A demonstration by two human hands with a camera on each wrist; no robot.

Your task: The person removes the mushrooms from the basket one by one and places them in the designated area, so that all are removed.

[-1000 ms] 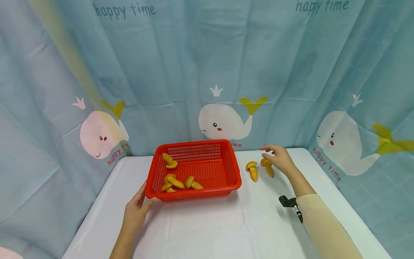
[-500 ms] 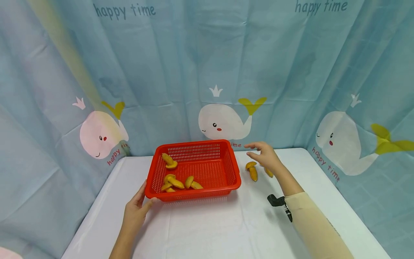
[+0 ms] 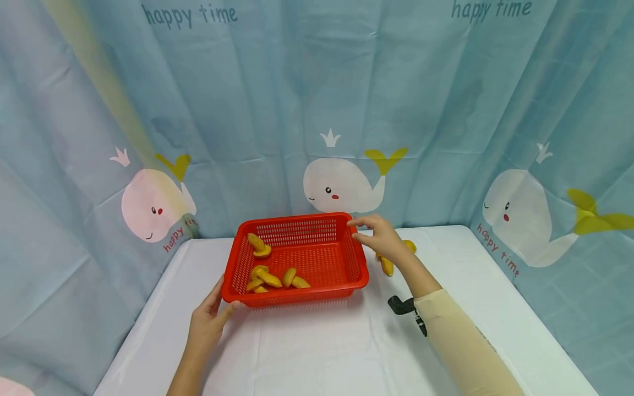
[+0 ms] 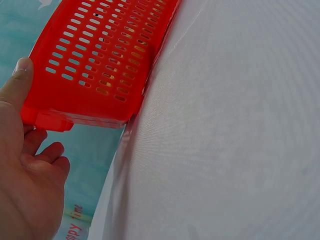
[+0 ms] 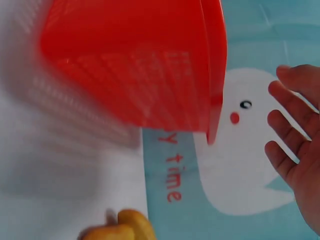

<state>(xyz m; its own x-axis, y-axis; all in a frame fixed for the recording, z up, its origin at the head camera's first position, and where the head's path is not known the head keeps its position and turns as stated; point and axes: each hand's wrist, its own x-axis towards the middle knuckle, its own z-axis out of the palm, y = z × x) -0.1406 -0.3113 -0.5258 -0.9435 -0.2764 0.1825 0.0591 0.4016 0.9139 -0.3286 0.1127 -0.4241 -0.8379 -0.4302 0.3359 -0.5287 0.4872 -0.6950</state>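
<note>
The red plastic basket (image 3: pixel 317 291) stands on the white table with several yellow-brown mushrooms (image 3: pixel 269 278) inside, mostly toward its left. My left hand (image 3: pixel 207 325) grips its front-left corner; in the left wrist view the thumb (image 4: pixel 21 75) lies against the rim, with the other fingers partly hidden beneath. At the right rim hovers my right hand (image 3: pixel 380 240), fingers spread and nothing held. The right wrist view shows that hand (image 5: pixel 302 145) apart from the basket wall (image 5: pixel 140 85). Two mushrooms, one of them here (image 3: pixel 387 268), lie on the table, partly covered by the right hand and forearm.
A blue curtain (image 3: pixel 267 181) printed with whales hangs behind the table and along both sides. A black device (image 3: pixel 402 305) is worn at the right wrist. The white tablecloth (image 3: pixel 307 346) spreads in front of the basket.
My right hand has moved left from above the loose mushrooms to the basket's right rim, with nothing in it. The left hand and the basket stay where they were.
</note>
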